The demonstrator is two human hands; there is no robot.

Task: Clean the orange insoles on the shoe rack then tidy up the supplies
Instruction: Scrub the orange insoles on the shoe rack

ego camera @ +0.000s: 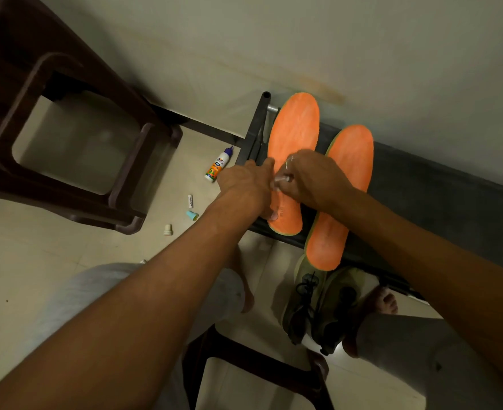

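A brown stool [66, 128] stands at left. A dark rack [422, 184] sits against the wall. Two orange insoles lie side by side on top of it, the left insole [294, 125] and the right insole [351, 161]. Green shoes [318, 306] sit on the floor below. The left hand [244, 184] presses the left insole, fingers straight. The right hand [315, 179] curls round a small clear thing [281, 182], too blurred to tell what it is. A bottle [217, 167] lies on the floor.

Small clear item [283, 181] in the right hand [315, 179] was blurred and unidentifiable. That hand and the left hand [244, 184] covered the left insole's [293, 125] middle. Bottle [218, 167] label was too small to read.
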